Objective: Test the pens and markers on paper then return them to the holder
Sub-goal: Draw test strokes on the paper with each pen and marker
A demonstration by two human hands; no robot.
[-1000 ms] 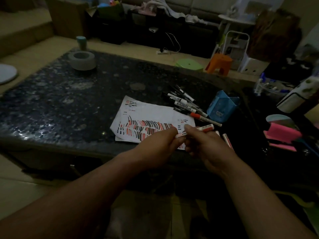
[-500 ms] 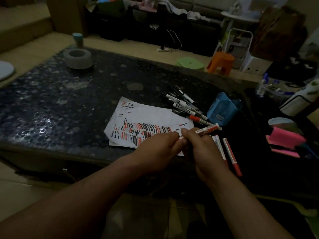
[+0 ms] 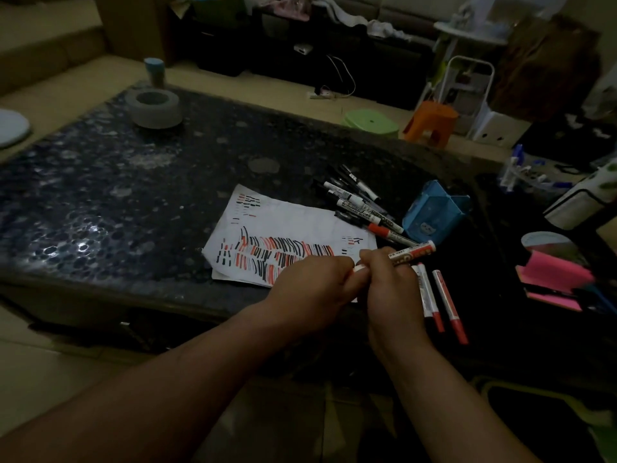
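Tape roll (image 3: 154,108) sitting at the far left corner of a dark speckled table (image 3: 83,195). Further right, lying flat near the front edge, a sheet of paper (image 3: 283,225) carrying rows of short red and black strokes. Hovering over its near right corner, left hand (image 3: 310,282), pinching the near white end of a marker (image 3: 412,253) between thumb and fingertips. Touching it from the right, right hand (image 3: 389,282), curling its fingers round the barrel of the same marker, the far end pointing up and to the right, clear of the tabletop. Both hands together, clamping on that one marker. Behind them, at the paper's far right corner, a loose pile (image 3: 357,203) of black-and-white pens and markers, lying flat. Just beside the right hand, lying side by side on the table, two red-capped markers (image 3: 440,299). Right of the pile, blue holder (image 3: 430,212), tilting over, its inside too dark to make out. Further right again, pink notepads (image 3: 551,282) stacking up near the table's edge.
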